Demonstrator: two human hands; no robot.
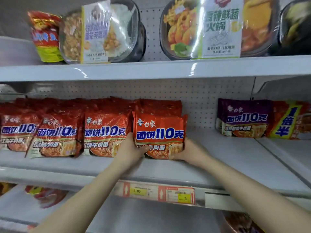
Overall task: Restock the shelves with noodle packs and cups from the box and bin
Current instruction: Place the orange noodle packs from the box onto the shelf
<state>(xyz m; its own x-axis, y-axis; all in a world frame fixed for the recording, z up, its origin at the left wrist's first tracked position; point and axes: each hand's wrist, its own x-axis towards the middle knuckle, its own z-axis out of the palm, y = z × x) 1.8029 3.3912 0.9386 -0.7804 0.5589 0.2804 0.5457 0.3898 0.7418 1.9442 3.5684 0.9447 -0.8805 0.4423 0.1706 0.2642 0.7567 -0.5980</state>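
Middle white metal shelf (pixel 235 158): row of red plastic noodle packs (pixel 104 132) at left. Left hand (pixel 133 148) grips lower left corner of front red noodle pack (pixel 159 133), fingers curled over its face. Right hand (pixel 189 151) holds its lower right edge; fingers hidden, cannot tell. Pack upright, bottom on shelf. Purple noodle pack (pixel 244 118) further right.

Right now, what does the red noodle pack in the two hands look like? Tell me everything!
The red noodle pack is a shiny, crinkly plastic bag with big blue and white writing and a picture of noodles low down. It stands upright, facing out, on the middle shelf, at the right end of a row of matching red packs, with another just behind. The left hand holds its lower left edge and the right hand its lower right corner.
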